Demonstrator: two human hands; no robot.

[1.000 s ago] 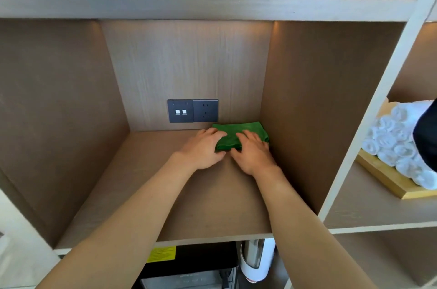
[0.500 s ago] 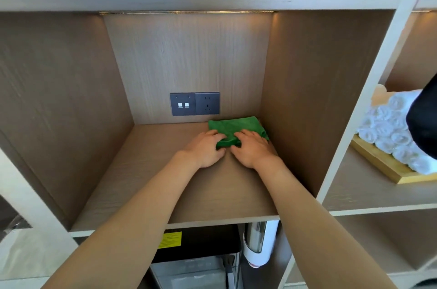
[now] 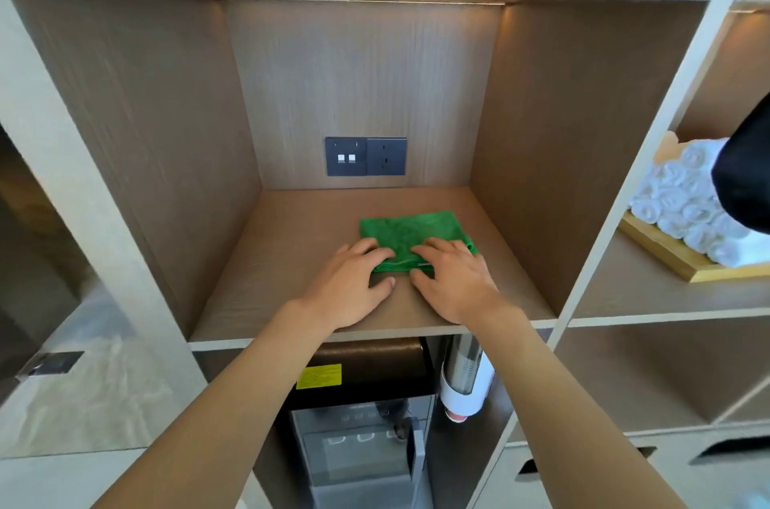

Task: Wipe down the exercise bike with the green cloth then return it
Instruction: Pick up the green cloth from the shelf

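Both hands lie on the near edge of the green cloth [image 3: 410, 231], fingers fairly straight and pressing down, not curled round it; neither hand pinches or lifts the fabric. The left hand [image 3: 354, 283] covers the cloth's near left corner, its thumb on the bare shelf board [image 3: 291, 258] just beside the fold. The right hand [image 3: 452, 279] covers the near right corner, fingertips on the fabric and palm over the wood. This flat, two-handed press probably serves to smooth the folded cloth and square it on the board, which suits the return step of the task. The cloth is bright green, soft and napped like microfibre, folded into a rough rectangle with layered edges showing between the hands. It lies flat on the floor of the open wooden compartment, right of centre. Beyond the fingertips, on the back panel, sits a dark socket plate [image 3: 366, 156], apart from the cloth. To the right of the right hand, in the next compartment, rolled white towels [image 3: 675, 208] rest on a wooden tray [image 3: 666, 254]. No exercise bike is in view.
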